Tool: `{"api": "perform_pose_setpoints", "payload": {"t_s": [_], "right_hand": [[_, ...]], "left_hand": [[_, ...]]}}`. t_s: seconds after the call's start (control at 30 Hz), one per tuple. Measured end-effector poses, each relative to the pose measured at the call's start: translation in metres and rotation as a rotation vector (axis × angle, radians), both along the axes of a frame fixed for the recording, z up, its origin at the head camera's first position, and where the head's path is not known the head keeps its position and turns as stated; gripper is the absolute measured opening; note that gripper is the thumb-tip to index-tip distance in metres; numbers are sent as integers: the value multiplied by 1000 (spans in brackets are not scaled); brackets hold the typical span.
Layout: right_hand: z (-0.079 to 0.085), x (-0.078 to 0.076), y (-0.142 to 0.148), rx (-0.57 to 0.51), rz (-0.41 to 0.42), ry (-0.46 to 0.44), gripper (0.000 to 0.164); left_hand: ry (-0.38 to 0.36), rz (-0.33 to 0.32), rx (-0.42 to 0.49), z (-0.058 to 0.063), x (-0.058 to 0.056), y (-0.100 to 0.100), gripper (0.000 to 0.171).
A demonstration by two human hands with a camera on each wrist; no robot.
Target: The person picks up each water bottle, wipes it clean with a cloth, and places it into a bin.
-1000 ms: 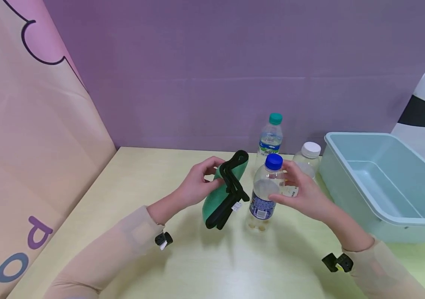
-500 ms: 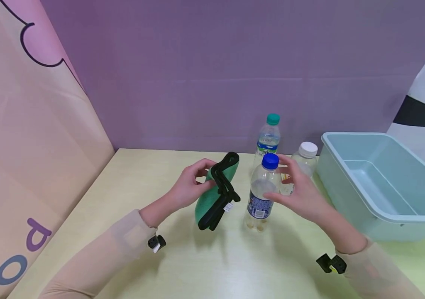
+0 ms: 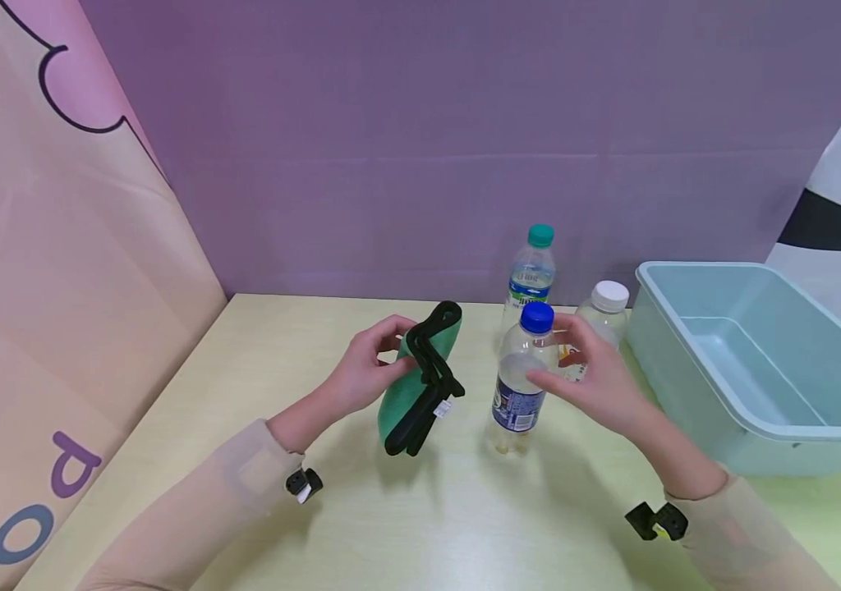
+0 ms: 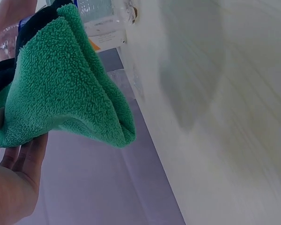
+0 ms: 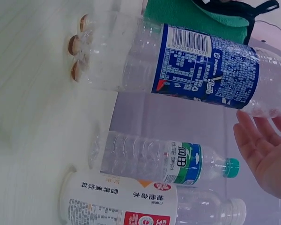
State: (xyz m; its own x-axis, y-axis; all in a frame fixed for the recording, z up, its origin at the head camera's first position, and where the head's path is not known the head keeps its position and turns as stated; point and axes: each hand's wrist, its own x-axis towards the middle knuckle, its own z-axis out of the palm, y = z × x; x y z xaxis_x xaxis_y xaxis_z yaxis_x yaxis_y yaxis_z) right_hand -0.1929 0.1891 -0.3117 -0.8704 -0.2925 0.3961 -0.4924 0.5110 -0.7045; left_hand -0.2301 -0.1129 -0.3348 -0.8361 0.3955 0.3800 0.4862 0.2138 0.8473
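A clear plastic bottle with a blue cap (image 3: 525, 373) stands upright on the pale worktop (image 3: 420, 509), apparently empty, in front of a green-capped bottle (image 3: 531, 267) and a white-capped one (image 3: 601, 312), with a bare pale-blue tub (image 3: 753, 361) off to the right. The left hand (image 3: 361, 373) grips a fluffy green cloth with black straps (image 3: 416, 386), raised just left of the blue-capped bottle. The right hand (image 3: 594, 377) has loosely spread fingers at that bottle's upper part, the thumb seemingly on it, though I cannot tell if it truly grasps.

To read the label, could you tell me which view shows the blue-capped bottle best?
The right wrist view: the blue-capped bottle fills it, label facing. The head view shows it small; the left wrist view shows only a sliver.
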Motion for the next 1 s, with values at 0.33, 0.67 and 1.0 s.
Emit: {"api": "perform_pose_setpoints", "payload": {"t_s": [0.33, 0.67, 1.0], "right_hand": [[-3, 0, 6, 5, 49, 15, 60], [7, 13, -11, 166, -200, -61, 94], [3, 13, -14, 113, -236, -29, 74]], "left_hand": [[3, 27, -2, -2, 1, -9, 27], [6, 18, 13, -2, 0, -5, 27], [12, 5, 21, -2, 0, -2, 28]]}}
